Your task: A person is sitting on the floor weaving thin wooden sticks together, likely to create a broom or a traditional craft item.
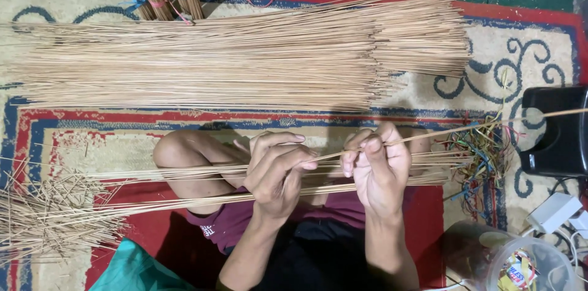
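Left hand [278, 171] and right hand [376, 165] both pinched shut on one thin stick [465, 127] — risk: it likely snaps if bent, or slips into the lap sticks [184, 171].

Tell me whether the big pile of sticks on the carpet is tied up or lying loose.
Loose. The big pile of sticks lies fanned out flat across the carpet, no band around it.
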